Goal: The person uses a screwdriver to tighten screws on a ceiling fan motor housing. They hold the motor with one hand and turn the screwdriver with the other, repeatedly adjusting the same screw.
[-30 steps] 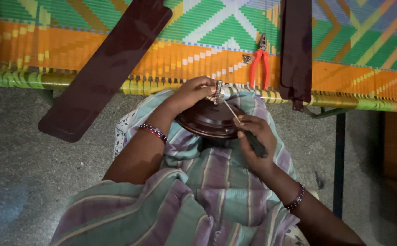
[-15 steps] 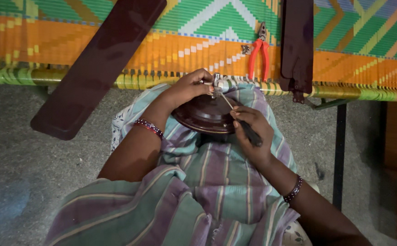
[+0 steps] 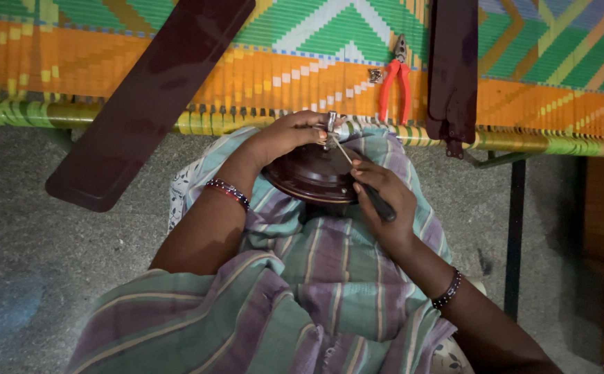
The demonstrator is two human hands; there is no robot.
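Fan motor (image 3: 312,176), round and dark brown, rests on the person's lap near a woven cot (image 3: 177,76). Left hand (image 3: 285,135) grips its far rim; right hand (image 3: 382,197) holds a screwdriver (image 3: 364,181) tight, tip at the centre shaft.

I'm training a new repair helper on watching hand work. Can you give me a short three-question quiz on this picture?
1. Which hand holds the screwdriver?
2. True or false: the red-handled pliers lie on the woven cot.
3. The round brown motor housing rests on: A) the floor, B) the person's lap, C) the cot.

Key:
1. The right hand; the left hand steadies the housing's top.
2. True.
3. B.
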